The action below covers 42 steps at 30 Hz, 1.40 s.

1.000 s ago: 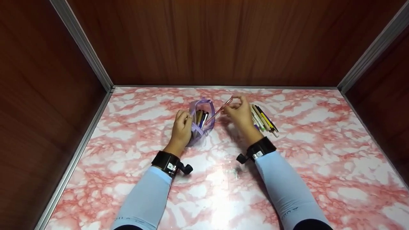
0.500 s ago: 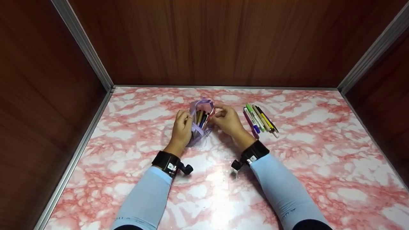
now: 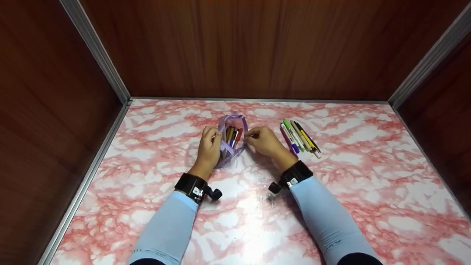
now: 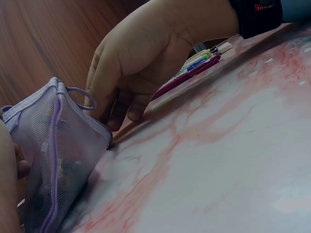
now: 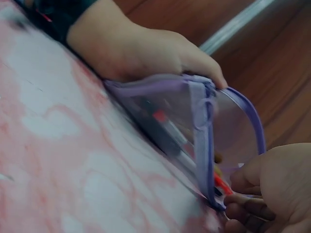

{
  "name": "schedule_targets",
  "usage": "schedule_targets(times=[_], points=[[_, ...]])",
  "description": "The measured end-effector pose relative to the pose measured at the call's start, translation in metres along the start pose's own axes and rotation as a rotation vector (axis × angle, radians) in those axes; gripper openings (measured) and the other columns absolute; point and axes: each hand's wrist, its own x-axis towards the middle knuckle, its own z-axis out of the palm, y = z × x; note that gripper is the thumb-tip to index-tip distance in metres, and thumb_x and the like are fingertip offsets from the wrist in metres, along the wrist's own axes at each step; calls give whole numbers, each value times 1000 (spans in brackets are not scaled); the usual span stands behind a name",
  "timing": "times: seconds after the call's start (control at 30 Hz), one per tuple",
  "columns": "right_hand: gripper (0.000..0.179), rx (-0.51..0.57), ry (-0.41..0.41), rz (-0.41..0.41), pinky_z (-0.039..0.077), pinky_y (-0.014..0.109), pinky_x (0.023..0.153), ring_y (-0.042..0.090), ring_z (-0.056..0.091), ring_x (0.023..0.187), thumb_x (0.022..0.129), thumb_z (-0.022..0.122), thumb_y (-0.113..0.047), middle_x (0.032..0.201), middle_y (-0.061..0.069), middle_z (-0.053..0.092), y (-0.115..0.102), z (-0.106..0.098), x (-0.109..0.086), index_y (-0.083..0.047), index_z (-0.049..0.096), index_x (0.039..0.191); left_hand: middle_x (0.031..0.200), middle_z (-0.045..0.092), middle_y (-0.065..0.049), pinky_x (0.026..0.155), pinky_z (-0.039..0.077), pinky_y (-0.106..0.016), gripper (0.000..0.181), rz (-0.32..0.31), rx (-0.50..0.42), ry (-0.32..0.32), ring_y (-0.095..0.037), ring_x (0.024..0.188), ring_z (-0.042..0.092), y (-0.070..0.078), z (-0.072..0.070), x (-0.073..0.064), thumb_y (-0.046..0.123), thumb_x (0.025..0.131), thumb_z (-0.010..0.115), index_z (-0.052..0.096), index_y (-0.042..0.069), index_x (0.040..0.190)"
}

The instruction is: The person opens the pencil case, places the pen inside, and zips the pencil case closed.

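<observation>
Leaning inside the purple mesh pouch (image 4: 73,160) among other pens, the red pen (image 3: 239,134) had left the right hand (image 3: 265,141), which held it slanted into the opening a second earlier, so that insertion looked complete; loose pens (image 3: 301,136) lay to the pouch's right. Left hand (image 3: 209,147) gripped the pouch's left edge, while right thumb and fingers pinched its right rim. Sleeve lettering and red wristband print (image 4: 265,7) were illegible.
</observation>
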Motion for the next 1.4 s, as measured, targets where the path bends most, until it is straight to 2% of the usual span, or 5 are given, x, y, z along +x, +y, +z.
schedule_targets(times=[0.2,0.63,0.93,1.17,1.4], points=[[27,102,25,71,63,27,84,30,78,101,105,70,-7,120,23,81,6,-27,1,4,79,128,113,58,-21,96,56,-25,18,9,-10,7,-21,109,57,1,3,1,2,112,55,64,-9,101],[34,-134,243,86,57,52,110,37,71,120,110,65,-17,132,27,78,37,-102,-2,5,77,133,115,58,-18,101,57,-32,19,-18,-21,2,-22,112,58,-2,2,3,3,113,55,65,-6,99],[39,-276,292,140,58,62,110,47,72,121,110,64,-20,136,32,75,67,-143,-17,7,74,137,117,58,-18,104,60,-38,18,-31,-31,-4,-23,112,59,-1,1,2,5,113,55,64,-5,100],[49,-274,241,260,59,52,100,37,70,110,110,69,-35,136,29,74,79,-154,-23,5,72,139,114,58,-15,101,57,-30,19,-19,-29,3,-21,112,58,-5,3,2,4,112,56,64,-3,96],[64,-242,124,371,59,38,88,29,70,108,107,75,-47,142,26,72,76,-157,-23,2,70,147,117,59,-17,103,60,-34,19,-27,-33,-1,-22,113,59,-4,3,2,6,114,57,66,-4,100]])
